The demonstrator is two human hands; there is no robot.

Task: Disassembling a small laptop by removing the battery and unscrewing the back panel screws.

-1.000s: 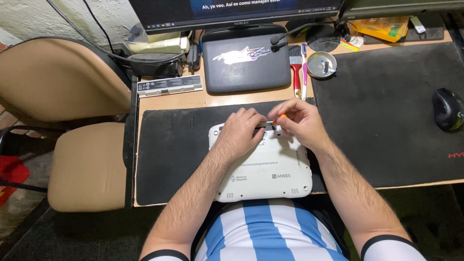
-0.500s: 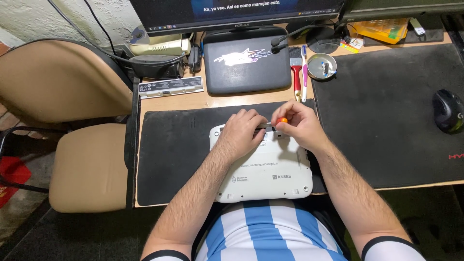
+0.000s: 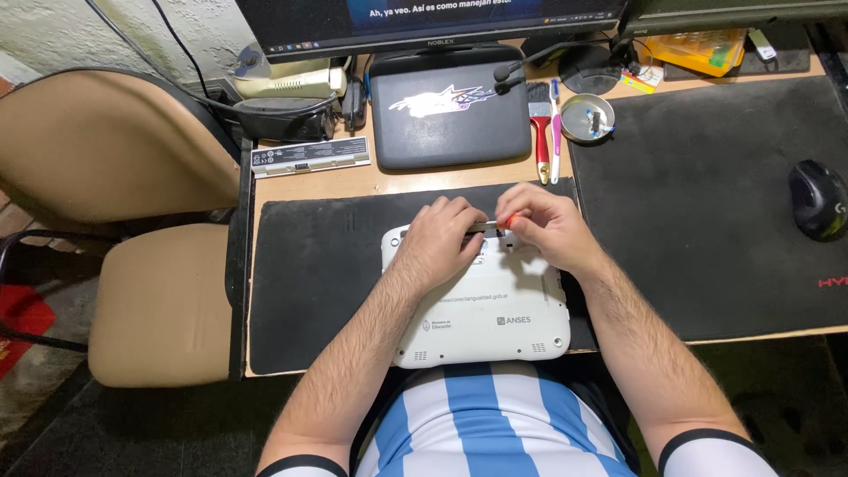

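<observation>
A small white laptop (image 3: 486, 322) lies upside down on a black desk mat (image 3: 309, 283) at the desk's near edge. My left hand (image 3: 439, 240) rests fingers down on its far edge, pressing on the case. My right hand (image 3: 546, 227) is beside it, pinching a small screwdriver with an orange-red handle (image 3: 510, 221), its tip toward the laptop's far edge. The two hands almost touch. What lies under the fingers is hidden.
Behind the mat are a dark zipped case (image 3: 446, 106), a long white battery pack (image 3: 309, 156), a red-handled brush (image 3: 540, 132), a pen, and a small round metal dish (image 3: 587, 117). A black mouse (image 3: 820, 199) sits on the right mat. A tan chair (image 3: 115, 230) stands left.
Both hands stay at the laptop's far edge. My right hand's fingers have shifted slightly, and the orange-red handle now shows between them.
</observation>
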